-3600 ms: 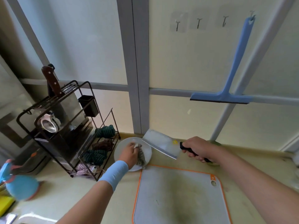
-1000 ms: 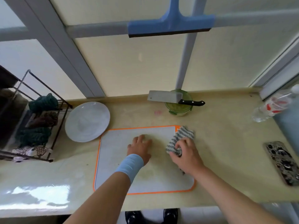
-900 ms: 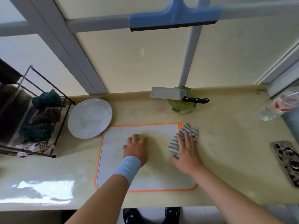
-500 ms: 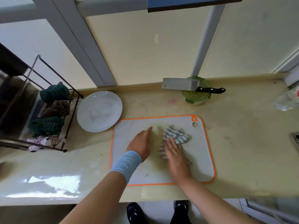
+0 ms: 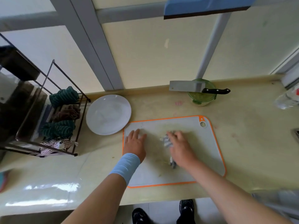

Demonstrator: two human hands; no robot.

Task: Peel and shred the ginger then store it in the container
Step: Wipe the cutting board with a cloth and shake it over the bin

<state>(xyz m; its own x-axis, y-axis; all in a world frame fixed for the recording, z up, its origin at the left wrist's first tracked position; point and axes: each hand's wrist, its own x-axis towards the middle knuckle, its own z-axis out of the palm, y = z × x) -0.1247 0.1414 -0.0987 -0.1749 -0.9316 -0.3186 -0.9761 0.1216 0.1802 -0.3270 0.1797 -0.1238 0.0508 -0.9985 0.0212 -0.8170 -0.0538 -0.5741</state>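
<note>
A white cutting board (image 5: 208, 147) with an orange rim lies on the counter in front of me. My left hand (image 5: 135, 144) rests flat on its left part, fingers straight. My right hand (image 5: 181, 149) presses a grey striped cloth (image 5: 165, 140) onto the middle of the board; hand and cloth are blurred. At the back, a cleaver (image 5: 184, 86) with a black handle lies across the rim of a green glass container (image 5: 202, 98). No ginger shows.
A white plate (image 5: 108, 114) sits left of the board. A black wire rack (image 5: 48, 120) with rolled cloths stands at the far left. A plastic bottle (image 5: 287, 101) lies at the right edge. A blue squeegee (image 5: 205, 8) hangs on the window above.
The cleaver went from my right hand onto the container. The cloth moved from the plate to the board, and my right hand has slid it leftward from the board's right corner.
</note>
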